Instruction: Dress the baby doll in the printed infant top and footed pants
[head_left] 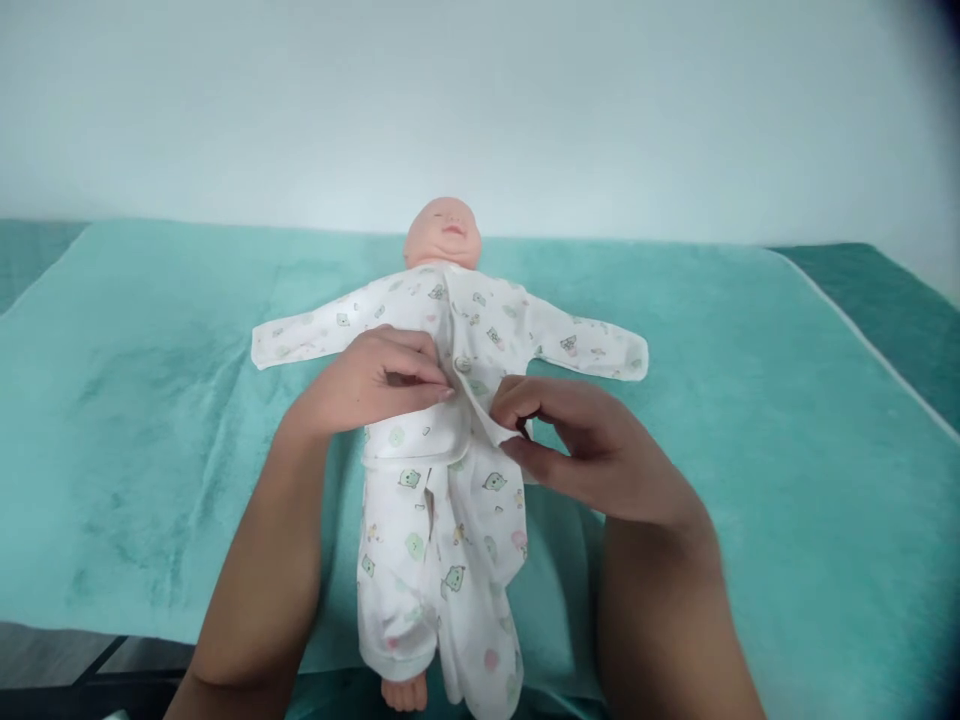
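A baby doll (444, 230) lies on its back, head away from me, in a white printed top (405, 300) with both sleeves spread out. Matching printed pants (450, 560) cover its legs; one foot shows at the left cuff, while the right pant leg hides the other. My left hand (390, 375) pinches at the top's front edge near the middle of the chest. With thumb and fingers, my right hand (559, 430) grips the lower corner of the top's right front panel, lifting it slightly. A round snap (462, 365) shows on the front opening between the hands.
Under the doll is a light teal blanket (150, 420), with a darker teal cover (885, 310) at the far right. A pale wall (480, 110) rises behind. Grey floor (45, 655) shows at the lower left, past the front edge.
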